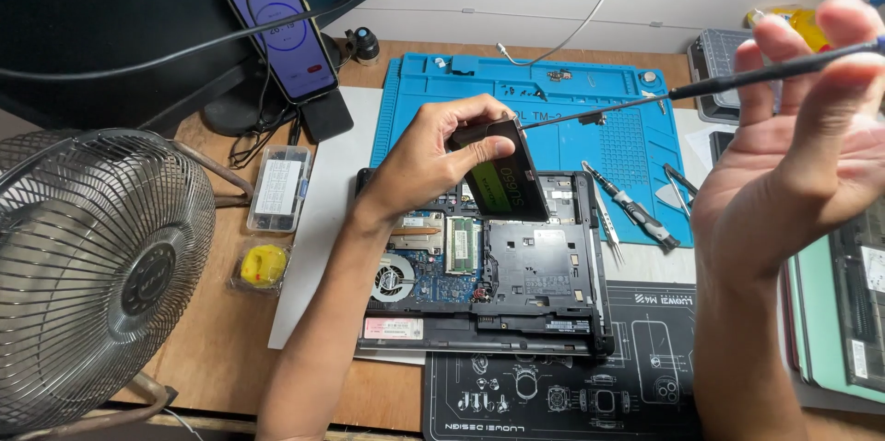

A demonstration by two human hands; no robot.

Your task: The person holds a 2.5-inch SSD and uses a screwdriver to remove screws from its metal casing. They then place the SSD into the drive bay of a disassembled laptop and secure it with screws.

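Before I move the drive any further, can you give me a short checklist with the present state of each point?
1. Left hand grips the black drive firmly: ok, fingers wrap its upper edge.
2. Drive is lifted free of the opened laptop: ok at the raised top; the lower edge cannot tell.
3. Right hand holds the screwdriver: ok, pinched between the fingers.
4. Screwdriver tip is away from the laptop board: ok, it points at the drive's top corner.
5. Loose screws accounted for: cannot tell, too small to see.
6. Spare tools lie on the blue mat: ok.
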